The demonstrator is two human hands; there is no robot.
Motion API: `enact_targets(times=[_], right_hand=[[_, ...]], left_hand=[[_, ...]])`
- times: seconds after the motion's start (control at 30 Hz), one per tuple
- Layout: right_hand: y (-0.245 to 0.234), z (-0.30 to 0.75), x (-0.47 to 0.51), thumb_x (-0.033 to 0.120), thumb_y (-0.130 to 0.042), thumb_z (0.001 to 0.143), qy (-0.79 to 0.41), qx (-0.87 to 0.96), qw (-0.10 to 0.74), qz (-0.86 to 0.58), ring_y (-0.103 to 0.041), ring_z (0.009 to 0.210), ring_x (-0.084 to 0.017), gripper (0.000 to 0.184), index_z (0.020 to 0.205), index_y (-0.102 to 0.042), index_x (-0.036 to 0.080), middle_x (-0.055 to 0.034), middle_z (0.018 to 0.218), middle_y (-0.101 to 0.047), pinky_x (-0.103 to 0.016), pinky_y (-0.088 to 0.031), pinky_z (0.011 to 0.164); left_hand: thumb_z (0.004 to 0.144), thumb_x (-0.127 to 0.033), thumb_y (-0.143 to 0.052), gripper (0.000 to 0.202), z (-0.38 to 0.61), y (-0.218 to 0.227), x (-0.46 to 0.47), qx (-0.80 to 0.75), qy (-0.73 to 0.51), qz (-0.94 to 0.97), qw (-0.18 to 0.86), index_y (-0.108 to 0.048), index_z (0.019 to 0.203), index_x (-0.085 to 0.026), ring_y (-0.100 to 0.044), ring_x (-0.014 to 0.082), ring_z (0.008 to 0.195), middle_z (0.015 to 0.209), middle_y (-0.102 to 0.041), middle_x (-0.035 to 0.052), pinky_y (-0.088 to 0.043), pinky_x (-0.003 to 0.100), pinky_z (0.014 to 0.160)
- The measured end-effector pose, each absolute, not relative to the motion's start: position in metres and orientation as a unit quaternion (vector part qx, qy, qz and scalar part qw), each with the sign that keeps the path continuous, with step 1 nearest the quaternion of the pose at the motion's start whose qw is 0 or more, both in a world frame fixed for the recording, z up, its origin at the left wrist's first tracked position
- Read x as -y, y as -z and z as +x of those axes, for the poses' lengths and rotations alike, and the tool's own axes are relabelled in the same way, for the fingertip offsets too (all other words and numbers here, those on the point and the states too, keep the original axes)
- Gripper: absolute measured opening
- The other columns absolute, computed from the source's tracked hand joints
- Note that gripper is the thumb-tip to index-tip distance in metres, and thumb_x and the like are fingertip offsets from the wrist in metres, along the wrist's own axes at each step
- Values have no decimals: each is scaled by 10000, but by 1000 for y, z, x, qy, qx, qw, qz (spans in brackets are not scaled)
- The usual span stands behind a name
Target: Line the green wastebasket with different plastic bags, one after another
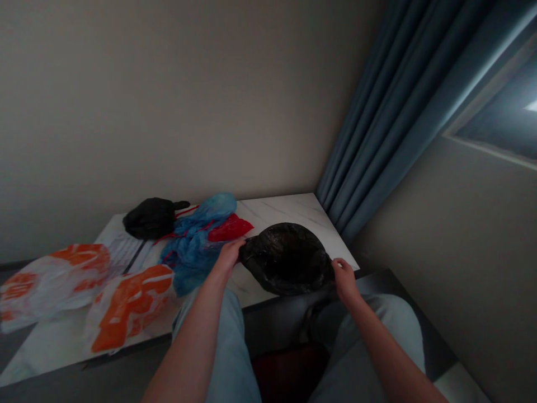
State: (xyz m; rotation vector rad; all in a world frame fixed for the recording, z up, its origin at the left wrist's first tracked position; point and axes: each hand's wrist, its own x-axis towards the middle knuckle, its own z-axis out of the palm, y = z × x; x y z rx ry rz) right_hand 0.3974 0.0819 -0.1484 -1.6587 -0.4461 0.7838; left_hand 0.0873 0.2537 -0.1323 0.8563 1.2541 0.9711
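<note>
A black plastic bag [289, 260] is stretched between my two hands over the table's front edge, its mouth spread wide toward me. My left hand [230, 256] pinches the bag's left rim, and my right hand [344, 277] grips the rim on the other side. The inside of the bag is dark, so its contents cannot be made out. Just left of my left hand lies a crumpled blue plastic bag [191, 246], with a red plastic bag [230, 228] on its right side.
Two white-and-orange plastic bags [130, 308] spread over the left part of the marble-patterned table [277, 208]. Behind them sits a bunched black bag [150, 218] near a printed sheet [126, 251]. A blue curtain [377, 129] hangs at the right, beside the wall.
</note>
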Motion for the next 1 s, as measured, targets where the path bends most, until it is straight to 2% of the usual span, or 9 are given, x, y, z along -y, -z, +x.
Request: enact_targets(times=[0.13, 0.27, 0.37, 0.43, 0.53, 0.63, 0.7, 0.83, 1.0], right_hand=[[125, 390, -83, 385, -755, 615, -378, 173, 637, -650, -460, 422, -97, 342, 838, -539, 240, 85, 540, -530, -219, -364, 403], [102, 369, -84, 320, -823, 551, -440, 157, 643, -607, -593, 515, -112, 447, 895, -553, 228, 43, 673, -654, -230, -475, 499], [91, 356, -79, 344, -799, 601, -496, 191, 600, -598, -677, 643, -151, 412, 916, -560, 228, -20, 837, -736, -272, -540, 597], [85, 357, -75, 365, -746, 655, -517, 256, 527, -623, -706, 725, -180, 334, 909, -583, 221, -55, 907, -755, -277, -540, 602], [77, 378, -81, 369, -638, 714, -444, 368, 413, -705, -675, 619, -182, 205, 827, -623, 199, -49, 750, -727, -240, -444, 475], [71, 413, -108, 343, -565, 767, -291, 429, 418, -746, -616, 547, -145, 164, 780, -631, 193, -36, 695, -697, -232, -402, 474], [72, 433, -134, 308, -565, 774, -284, 403, 438, -752, -613, 575, -139, 142, 761, -633, 185, -45, 722, -697, -228, -412, 496], [84, 446, -178, 229, -588, 742, -457, 295, 427, -723, -641, 625, -151, 89, 747, -650, 165, -58, 734, -710, -245, -475, 569], [102, 421, -202, 198, -704, 681, -566, 310, 400, -651, -641, 607, -185, 69, 733, -666, 173, -33, 614, -688, -314, -516, 617]], left_hand=[[556, -359, -789, 333, 89, 122, -251, -498, -441, 376, 646, -737, 803, -142, -608, 143, 616, 738, -713, 43, -442, 245, 573], [599, -347, -816, 451, 90, 110, -246, -429, -423, 374, 705, -742, 990, -135, -658, 153, 680, 852, -741, 79, -476, 248, 605], [632, -338, -806, 464, 90, 107, -245, -396, -430, 377, 719, -723, 1047, -149, -670, 156, 710, 864, -739, 78, -493, 257, 648], [647, -350, -784, 444, 89, 108, -247, -398, -464, 395, 686, -715, 1041, -158, -677, 173, 761, 884, -739, 78, -506, 282, 709], [653, -370, -761, 388, 87, 113, -251, -455, -509, 464, 564, -710, 981, -170, -674, 216, 867, 894, -735, 77, -497, 348, 854], [683, -392, -733, 344, 84, 119, -245, -529, -508, 476, 486, -691, 951, -183, -663, 241, 948, 946, -730, 83, -466, 382, 925], [747, -431, -676, 319, 83, 123, -230, -575, -473, 411, 525, -669, 946, -182, -672, 242, 917, 940, -726, 90, -483, 381, 860], [833, -473, -581, 299, 80, 129, -181, -577, -359, 227, 698, -620, 881, -181, -669, 214, 716, 766, -698, 82, -482, 339, 680], [743, -374, -696, 231, 77, 131, -129, -487, -317, 192, 791, -680, 875, -186, -707, 218, 844, 890, -744, 93, -505, 321, 756]])
